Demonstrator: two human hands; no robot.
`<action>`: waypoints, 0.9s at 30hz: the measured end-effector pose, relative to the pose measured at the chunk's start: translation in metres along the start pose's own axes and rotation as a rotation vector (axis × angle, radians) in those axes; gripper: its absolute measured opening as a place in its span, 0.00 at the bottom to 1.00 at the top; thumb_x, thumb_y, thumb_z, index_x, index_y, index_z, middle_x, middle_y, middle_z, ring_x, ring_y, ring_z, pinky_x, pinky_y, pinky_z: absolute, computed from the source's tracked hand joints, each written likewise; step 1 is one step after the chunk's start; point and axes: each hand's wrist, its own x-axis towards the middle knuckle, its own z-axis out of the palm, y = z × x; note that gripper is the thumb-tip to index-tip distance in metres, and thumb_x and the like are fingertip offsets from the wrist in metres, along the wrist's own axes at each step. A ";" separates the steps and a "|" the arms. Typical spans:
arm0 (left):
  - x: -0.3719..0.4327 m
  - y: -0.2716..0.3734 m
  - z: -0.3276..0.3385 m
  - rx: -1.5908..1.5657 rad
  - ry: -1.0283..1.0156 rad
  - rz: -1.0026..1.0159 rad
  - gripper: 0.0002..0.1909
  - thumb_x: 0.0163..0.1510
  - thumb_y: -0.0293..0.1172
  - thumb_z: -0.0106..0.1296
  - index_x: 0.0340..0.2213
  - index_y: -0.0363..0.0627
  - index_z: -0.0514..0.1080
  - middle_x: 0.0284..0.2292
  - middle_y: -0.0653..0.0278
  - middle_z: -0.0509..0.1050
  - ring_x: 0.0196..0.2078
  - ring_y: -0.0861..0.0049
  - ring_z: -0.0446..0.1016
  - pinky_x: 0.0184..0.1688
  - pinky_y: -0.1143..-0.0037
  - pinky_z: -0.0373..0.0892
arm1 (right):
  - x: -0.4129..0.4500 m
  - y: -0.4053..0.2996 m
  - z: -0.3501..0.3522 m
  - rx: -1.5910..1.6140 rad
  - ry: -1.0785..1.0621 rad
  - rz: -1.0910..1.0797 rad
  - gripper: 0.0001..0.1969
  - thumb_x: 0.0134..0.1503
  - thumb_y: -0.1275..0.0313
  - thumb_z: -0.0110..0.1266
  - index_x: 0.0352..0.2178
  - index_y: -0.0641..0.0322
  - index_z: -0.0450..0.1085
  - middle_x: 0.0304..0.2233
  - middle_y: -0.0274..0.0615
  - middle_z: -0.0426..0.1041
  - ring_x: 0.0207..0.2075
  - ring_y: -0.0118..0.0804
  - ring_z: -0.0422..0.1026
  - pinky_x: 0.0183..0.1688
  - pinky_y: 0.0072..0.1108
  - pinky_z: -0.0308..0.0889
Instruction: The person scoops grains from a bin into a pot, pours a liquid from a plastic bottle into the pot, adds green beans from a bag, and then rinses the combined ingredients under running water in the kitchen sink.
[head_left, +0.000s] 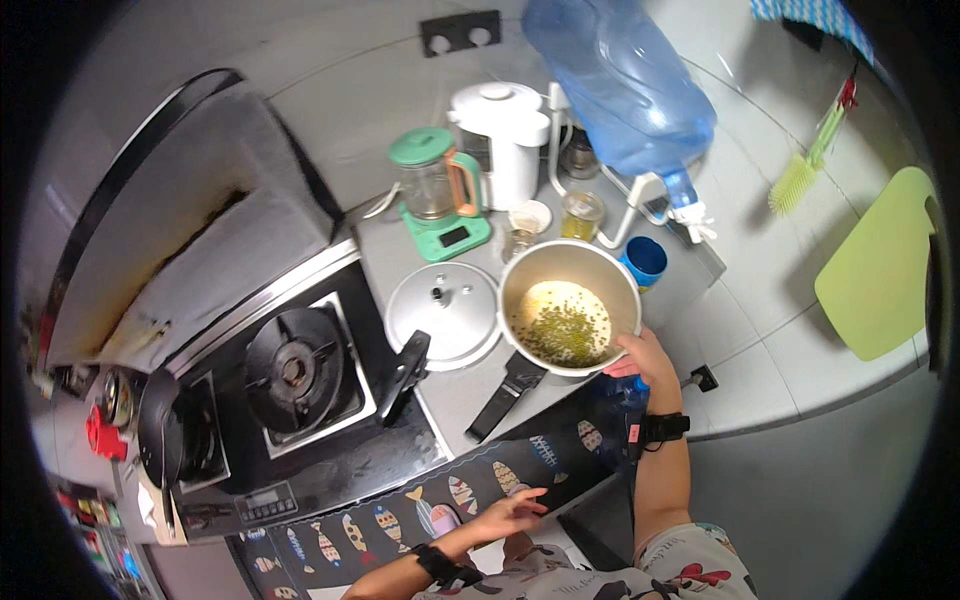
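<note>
A metal pressure cooker pot (517, 270) stands on the counter with its long black handle (506, 401) pointing toward me. Inside it, green beans (561, 334) lie over a layer of pale grains. My right hand (641, 358) grips the pot at its right rim, thumb on top and fingers below. Held low in front of my body, my left hand (514, 514) has its fingers apart and nothing in them. Left of the pot rests its silver lid (450, 322), upper side up, the lid's black handle (405, 379) reaching over the stove's edge.
Behind the pot are a glass jar (582, 216), a green blender-like appliance (431, 187) and a white appliance (517, 150). A blue cup (645, 261) stands right of it, below a large water bottle (630, 82) on a rack. A gas burner (294, 369) lies left; a wok (159, 427) sits beyond.
</note>
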 end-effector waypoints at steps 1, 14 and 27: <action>-0.019 0.000 -0.002 -0.116 0.062 0.050 0.27 0.47 0.25 0.47 0.49 0.50 0.52 0.43 0.56 0.63 0.40 0.78 0.66 0.43 0.79 0.62 | -0.002 0.004 0.002 -0.010 -0.014 -0.017 0.23 0.43 0.69 0.46 0.42 0.66 0.56 0.32 0.53 0.67 0.20 0.40 0.72 0.15 0.20 0.68; -0.345 -0.020 0.047 0.153 0.919 0.453 0.33 0.41 0.30 0.55 0.48 0.40 0.54 0.47 0.58 0.59 0.50 0.73 0.58 0.49 0.73 0.57 | -0.266 0.039 0.185 -0.067 -0.042 -0.763 0.21 0.40 0.80 0.38 0.40 0.71 0.58 0.34 0.41 0.66 0.35 0.27 0.64 0.37 0.16 0.60; -0.717 -0.216 0.150 -0.342 1.394 0.704 0.18 0.40 0.24 0.53 0.35 0.34 0.62 0.23 0.65 0.67 0.18 0.84 0.64 0.21 0.82 0.64 | -0.579 0.174 0.664 -0.179 -1.478 -0.630 0.26 0.41 0.77 0.41 0.46 0.71 0.54 0.38 0.39 0.63 0.39 0.27 0.61 0.43 0.18 0.57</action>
